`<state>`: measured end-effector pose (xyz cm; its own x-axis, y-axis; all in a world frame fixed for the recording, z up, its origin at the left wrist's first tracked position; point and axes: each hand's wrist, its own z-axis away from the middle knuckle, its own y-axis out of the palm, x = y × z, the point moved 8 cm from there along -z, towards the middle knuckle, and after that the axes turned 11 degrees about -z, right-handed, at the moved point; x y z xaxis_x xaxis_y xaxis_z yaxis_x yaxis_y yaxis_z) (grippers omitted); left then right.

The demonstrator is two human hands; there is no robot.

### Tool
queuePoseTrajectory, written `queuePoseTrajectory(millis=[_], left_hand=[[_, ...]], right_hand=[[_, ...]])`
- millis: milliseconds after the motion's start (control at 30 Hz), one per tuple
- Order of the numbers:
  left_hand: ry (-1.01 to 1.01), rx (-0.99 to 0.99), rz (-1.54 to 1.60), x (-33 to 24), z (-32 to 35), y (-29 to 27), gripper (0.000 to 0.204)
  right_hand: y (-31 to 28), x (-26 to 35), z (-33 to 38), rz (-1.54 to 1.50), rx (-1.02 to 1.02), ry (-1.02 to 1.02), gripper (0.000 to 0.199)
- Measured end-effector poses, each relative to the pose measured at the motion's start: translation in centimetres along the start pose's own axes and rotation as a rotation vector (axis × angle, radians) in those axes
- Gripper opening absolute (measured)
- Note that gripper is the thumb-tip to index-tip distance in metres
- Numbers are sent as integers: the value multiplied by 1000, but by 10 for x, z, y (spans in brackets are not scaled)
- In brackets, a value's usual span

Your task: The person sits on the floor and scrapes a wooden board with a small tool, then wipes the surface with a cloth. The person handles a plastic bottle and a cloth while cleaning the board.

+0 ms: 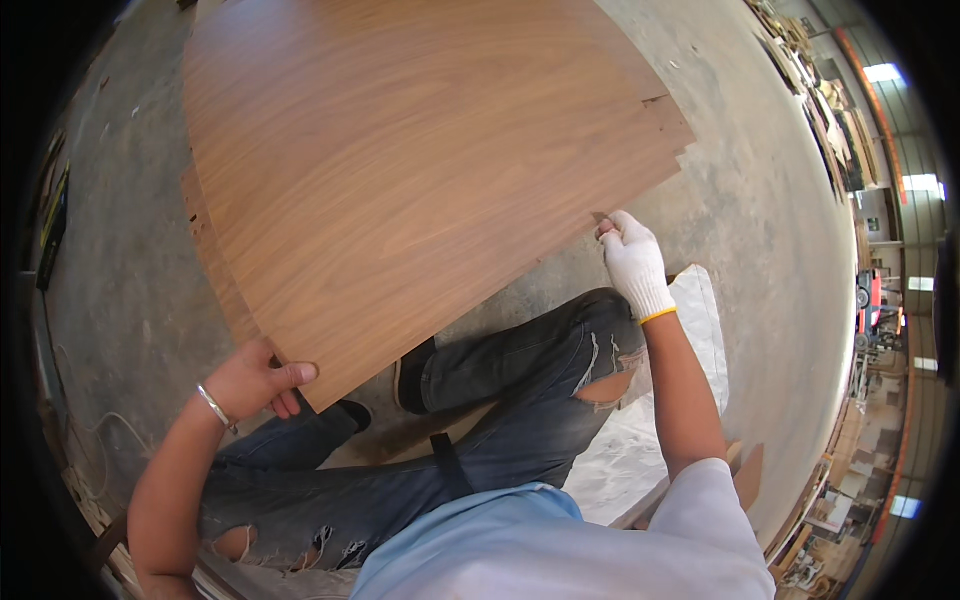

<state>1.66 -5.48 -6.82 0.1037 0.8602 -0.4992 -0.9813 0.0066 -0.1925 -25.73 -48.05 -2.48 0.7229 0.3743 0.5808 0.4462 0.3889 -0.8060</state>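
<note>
veneer sheets (400,170) pinched in both grips, bare left hand (262,382), gloved right hand (632,262), over concrete floor (760,250).

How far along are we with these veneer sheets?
Done: a top sheet is raised off the stack, whose edges show underneath. In hand: the left hand grips its near corner, and the gloved right hand pinches its right edge. Left: the sheet is held over the concrete floor, not set down anywhere.
</note>
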Motion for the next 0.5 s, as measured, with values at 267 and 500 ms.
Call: queuePoseTrajectory(millis=[267, 500], left_hand=[[35, -35, -43, 4, 0, -4, 47], [55, -39, -16, 2, 0, -2, 47]], right_hand=[[5, 11, 10, 134, 43, -170, 19], [14, 18, 21, 172, 70, -187, 19]])
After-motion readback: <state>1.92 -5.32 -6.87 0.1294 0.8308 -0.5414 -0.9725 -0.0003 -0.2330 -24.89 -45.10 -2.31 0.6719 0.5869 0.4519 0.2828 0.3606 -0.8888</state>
